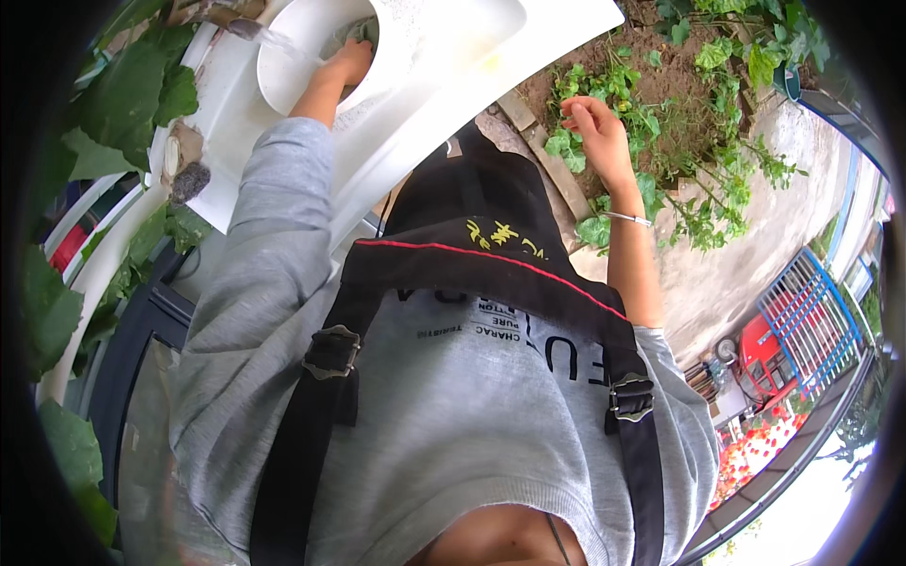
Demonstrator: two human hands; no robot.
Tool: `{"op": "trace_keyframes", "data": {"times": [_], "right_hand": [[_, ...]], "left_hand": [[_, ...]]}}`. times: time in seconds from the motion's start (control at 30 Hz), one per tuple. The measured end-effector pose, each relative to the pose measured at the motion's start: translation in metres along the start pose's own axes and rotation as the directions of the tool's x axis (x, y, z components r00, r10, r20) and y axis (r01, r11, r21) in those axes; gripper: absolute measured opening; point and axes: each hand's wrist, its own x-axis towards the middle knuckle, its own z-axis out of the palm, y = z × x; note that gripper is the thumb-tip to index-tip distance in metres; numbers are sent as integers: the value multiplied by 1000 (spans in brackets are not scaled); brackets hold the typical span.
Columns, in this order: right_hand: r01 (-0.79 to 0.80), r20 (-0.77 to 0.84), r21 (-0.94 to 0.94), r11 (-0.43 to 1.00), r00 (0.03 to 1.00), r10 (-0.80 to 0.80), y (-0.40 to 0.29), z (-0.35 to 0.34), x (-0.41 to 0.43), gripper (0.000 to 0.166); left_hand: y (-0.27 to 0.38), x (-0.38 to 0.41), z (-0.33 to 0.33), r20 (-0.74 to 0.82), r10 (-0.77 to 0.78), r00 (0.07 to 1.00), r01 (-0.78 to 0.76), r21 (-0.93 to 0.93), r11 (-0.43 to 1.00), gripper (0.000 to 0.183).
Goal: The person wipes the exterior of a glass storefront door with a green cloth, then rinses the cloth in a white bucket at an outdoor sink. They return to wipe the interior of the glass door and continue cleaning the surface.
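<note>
My left hand (352, 62) reaches down into a white round bowl (276, 74), which is tilted in a white sink (432, 78). Its fingertips are partly hidden beside something greyish green (359, 32) in the bowl, too unclear to name, so a grip cannot be made out. Water (283, 44) runs into the bowl from a brown spout (244, 28). To the right of the sink, my right hand (598, 127) hangs over green plants, fingers loosely curled, thumb apart, with nothing seen in it. A silvery bracelet (628, 218) is on that wrist.
A stone-like piece (182, 152) and a dark scouring pad (190, 182) lie on the sink's left edge. Large leaves (120, 92) crowd the left side. Wooden boards (559, 173) edge a soil bed (665, 64). A red vehicle (764, 361) stands by a blue metal rack (810, 318) farther right.
</note>
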Motion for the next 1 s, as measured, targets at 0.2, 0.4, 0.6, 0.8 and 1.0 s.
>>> {"op": "trace_keyframes", "data": {"times": [0.2,0.4,0.6,0.8,1.0], "right_hand": [[61,37,51,997,997,-63,-14,10,12,20],[157,183,90,984,968,-171,-69,57,42,21],[655,299,11,756,719,-627,-153,148,60,35],[516,380,85,852,774,-506,-196,205,80,47],[35,542,563,826,738,-401,-221,195,66,51]], "left_hand": [[-32,3,16,216,-45,975,71,-111,991,60],[-16,-77,-46,189,38,981,13,-256,966,41],[7,-241,-172,-398,86,913,-243,-365,899,25],[14,-295,-177,-652,-188,734,-614,-756,225,30],[14,-230,-109,30,-378,925,-271,-645,-714,34]]}}
